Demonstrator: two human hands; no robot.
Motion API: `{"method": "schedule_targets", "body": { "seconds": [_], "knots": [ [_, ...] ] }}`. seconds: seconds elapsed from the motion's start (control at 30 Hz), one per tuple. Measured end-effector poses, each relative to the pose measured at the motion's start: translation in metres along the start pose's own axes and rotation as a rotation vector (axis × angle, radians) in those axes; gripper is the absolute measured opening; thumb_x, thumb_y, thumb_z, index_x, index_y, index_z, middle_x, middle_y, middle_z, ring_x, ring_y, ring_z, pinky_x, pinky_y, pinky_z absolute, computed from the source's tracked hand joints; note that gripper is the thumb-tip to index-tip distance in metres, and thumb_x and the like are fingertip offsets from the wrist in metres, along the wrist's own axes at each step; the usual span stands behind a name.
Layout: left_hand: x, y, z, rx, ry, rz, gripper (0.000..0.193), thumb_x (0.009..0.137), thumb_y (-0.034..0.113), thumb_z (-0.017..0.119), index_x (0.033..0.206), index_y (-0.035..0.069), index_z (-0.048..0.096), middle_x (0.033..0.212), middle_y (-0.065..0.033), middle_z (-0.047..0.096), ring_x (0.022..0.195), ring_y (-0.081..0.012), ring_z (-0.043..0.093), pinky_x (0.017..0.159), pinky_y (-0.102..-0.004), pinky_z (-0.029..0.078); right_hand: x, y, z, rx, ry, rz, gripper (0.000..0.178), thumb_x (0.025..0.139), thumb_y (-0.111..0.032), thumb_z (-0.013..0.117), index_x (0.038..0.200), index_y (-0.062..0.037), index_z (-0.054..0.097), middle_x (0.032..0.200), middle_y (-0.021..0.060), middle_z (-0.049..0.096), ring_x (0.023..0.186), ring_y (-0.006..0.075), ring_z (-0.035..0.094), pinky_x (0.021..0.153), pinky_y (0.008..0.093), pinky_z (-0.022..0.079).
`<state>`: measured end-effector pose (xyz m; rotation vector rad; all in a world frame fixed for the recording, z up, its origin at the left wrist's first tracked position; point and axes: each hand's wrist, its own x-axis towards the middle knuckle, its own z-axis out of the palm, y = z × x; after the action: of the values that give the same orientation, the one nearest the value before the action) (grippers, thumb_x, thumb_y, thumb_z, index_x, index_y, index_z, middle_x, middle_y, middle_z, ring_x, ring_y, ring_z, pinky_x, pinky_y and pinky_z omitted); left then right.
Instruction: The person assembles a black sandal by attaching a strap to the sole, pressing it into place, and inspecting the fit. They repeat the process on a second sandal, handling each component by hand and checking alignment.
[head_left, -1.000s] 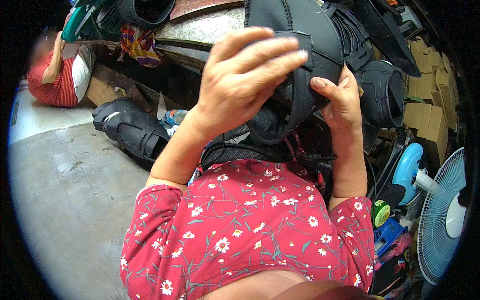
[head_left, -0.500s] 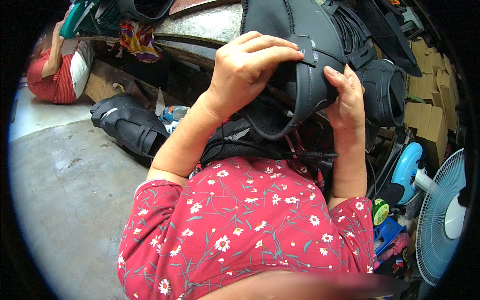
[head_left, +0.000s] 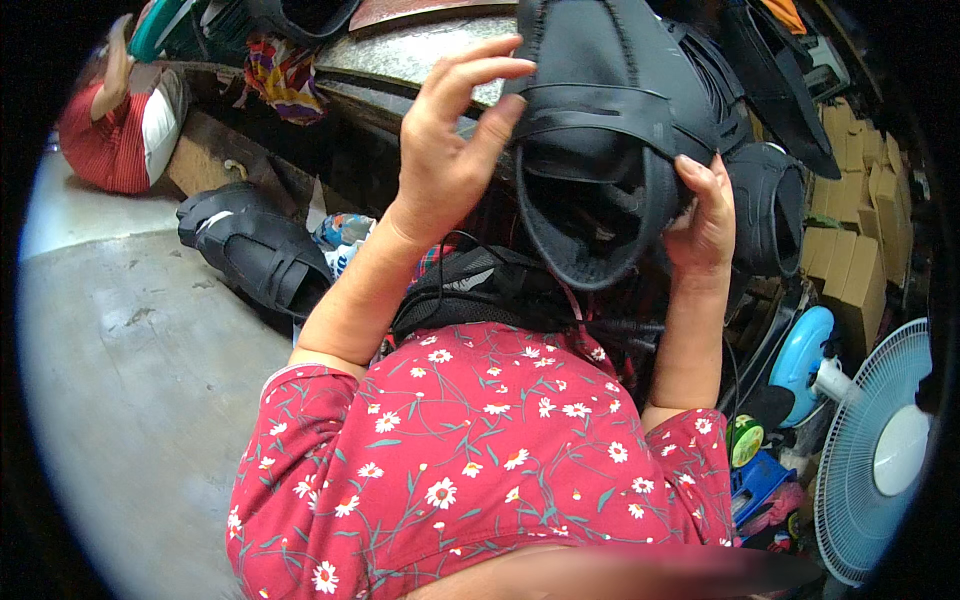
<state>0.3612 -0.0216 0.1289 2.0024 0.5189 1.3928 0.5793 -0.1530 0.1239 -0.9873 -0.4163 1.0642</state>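
A black shoe upper (head_left: 600, 130) with a seamed front and a strap (head_left: 597, 115) across it is held up in front of me. Its round, dark opening faces my body. My right hand (head_left: 703, 212) grips the right side of the upper, thumb on the outer face and the other fingers partly hidden behind it. Just off the left edge of the upper, my left hand (head_left: 450, 140) has its fingers apart and holds nothing. Another black shoe upper (head_left: 765, 205) is beside my right hand, and a bundle of black strips (head_left: 708, 85) lies above it.
Stacked black uppers (head_left: 255, 245) lie to my left by a worktable (head_left: 410, 52). At the right stand a fan (head_left: 870, 450), a blue round thing (head_left: 800, 365) and cardboard boxes (head_left: 845, 270). A person in red (head_left: 110, 140) sits at the far left.
My left hand has let go of the strap and moved left off the upper. The upper has turned so that its strap and opening face me; my right hand still holds it.
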Motion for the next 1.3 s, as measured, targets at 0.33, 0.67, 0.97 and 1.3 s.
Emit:
{"method": "schedule_targets", "body": {
  "seconds": [0.33,0.67,0.97,1.3],
  "knots": [
    [-0.033,-0.006,-0.003,-0.816,-0.086,-0.823,0.044,0.098,0.021,0.057,0.135,-0.001,0.046,0.128,-0.0126,0.056,0.114,-0.0194,0.056,0.097,-0.0334,0.046,0.012,0.02,-0.039,0.572,-0.273,0.13,0.032,0.092,-0.02,0.055,0.119,-0.0035,0.059,0.117,0.0162,0.066,0.097,0.0322,0.069,0.079,0.0549,0.059],
    [0.011,0.014,0.0,-1.304,0.025,-0.822,0.033,0.092,0.023,0.065,0.115,0.0,0.058,0.103,-0.0099,0.068,0.087,-0.0169,0.068,0.077,-0.0305,0.057,0.024,0.024,-0.024,0.047,-0.28,-0.116,0.043,0.095,-0.019,0.053,0.135,-0.005,0.047,0.138,0.014,0.051,0.123,0.0291,0.052,0.104,0.0416,0.042],
    [0.024,0.028,0.007,-0.961,0.007,-0.645,0.025,0.097,0.018,0.057,0.112,-0.002,0.06,0.096,-0.0052,0.067,0.084,-0.0096,0.063,0.076,-0.0247,0.052,0.005,-0.041,0.06,-1.208,-0.318,-0.926,0.03,0.095,-0.02,0.058,0.118,-0.0035,0.066,0.119,0.0142,0.064,0.119,0.0253,0.056,0.103,0.035,0.039],
    [0.029,0.023,0.007,-0.362,-0.078,-0.365,0.029,0.092,0.021,0.061,0.108,-0.002,0.063,0.088,-0.0169,0.07,0.082,-0.0194,0.066,0.075,-0.0333,0.051,0.01,-0.054,0.088,-1.122,-0.476,-0.44,0.022,0.084,-0.018,0.075,0.081,-0.0001,0.062,0.067,-0.003,0.055,0.067,0.0041,0.049,0.059,0.021,0.04]
  ]
}}
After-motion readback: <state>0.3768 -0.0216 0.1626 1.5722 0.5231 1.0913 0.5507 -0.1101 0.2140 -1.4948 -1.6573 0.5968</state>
